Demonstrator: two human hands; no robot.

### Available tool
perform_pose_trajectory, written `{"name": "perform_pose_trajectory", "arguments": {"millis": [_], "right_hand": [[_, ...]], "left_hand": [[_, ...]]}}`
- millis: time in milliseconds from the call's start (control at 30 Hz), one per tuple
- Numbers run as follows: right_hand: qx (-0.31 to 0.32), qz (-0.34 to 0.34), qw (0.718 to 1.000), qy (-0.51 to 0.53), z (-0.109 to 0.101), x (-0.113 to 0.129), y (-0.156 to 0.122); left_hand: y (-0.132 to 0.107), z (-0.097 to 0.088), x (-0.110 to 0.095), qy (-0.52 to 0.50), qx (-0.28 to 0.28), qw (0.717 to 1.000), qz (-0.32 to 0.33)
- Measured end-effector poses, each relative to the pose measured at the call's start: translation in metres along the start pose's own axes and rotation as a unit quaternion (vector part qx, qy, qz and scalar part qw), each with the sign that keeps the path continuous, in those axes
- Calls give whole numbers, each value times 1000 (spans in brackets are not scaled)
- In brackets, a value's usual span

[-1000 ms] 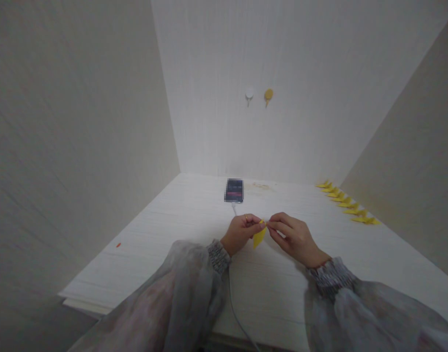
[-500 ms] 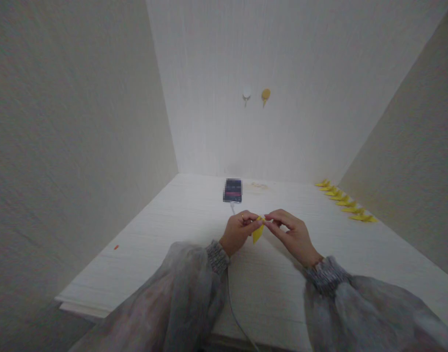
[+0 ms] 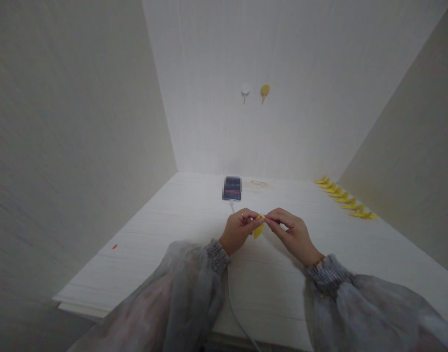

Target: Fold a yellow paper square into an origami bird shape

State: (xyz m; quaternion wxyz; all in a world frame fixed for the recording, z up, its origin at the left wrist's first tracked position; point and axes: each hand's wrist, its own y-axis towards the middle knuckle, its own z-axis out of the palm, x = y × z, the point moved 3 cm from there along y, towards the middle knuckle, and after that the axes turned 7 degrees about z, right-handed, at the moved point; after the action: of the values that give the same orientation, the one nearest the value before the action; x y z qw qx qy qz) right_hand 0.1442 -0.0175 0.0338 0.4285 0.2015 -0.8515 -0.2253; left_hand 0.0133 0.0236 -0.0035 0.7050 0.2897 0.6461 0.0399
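Note:
Between my two hands, above the white table (image 3: 275,293), is a small piece of folded yellow paper (image 3: 258,231). My left hand (image 3: 240,229) pinches its upper part between thumb and fingers; a ring shows on one finger. The fingertips of my right hand (image 3: 291,233) pinch the paper's upper right edge. A pointed flap of the paper hangs below the fingers. Its exact folds are too small to make out. Several folded yellow paper pieces (image 3: 343,198), alike in shape, stand in a slanting row at the table's right side.
A phone (image 3: 232,188) lies toward the back wall, and its white cable (image 3: 235,313) runs under my left wrist to the front edge. A small orange bit (image 3: 115,247) lies at the left. A white hook (image 3: 245,90) and a yellow hook (image 3: 265,91) are fixed on the back wall.
Both hands keep their pinch on the yellow paper, and its hanging flap has tilted slightly. The whole view has shifted a little.

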Motion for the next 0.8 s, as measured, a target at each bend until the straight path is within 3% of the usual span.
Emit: {"name": "perform_pose_trajectory", "arguments": {"millis": [367, 800], "right_hand": [[37, 114, 985, 121, 3, -6, -1], [58, 190, 952, 232, 10, -20, -3]], "left_hand": [[-3, -2, -1, 47, 1, 998, 48], [-5, -4, -8, 97, -5, 991, 93]]}}
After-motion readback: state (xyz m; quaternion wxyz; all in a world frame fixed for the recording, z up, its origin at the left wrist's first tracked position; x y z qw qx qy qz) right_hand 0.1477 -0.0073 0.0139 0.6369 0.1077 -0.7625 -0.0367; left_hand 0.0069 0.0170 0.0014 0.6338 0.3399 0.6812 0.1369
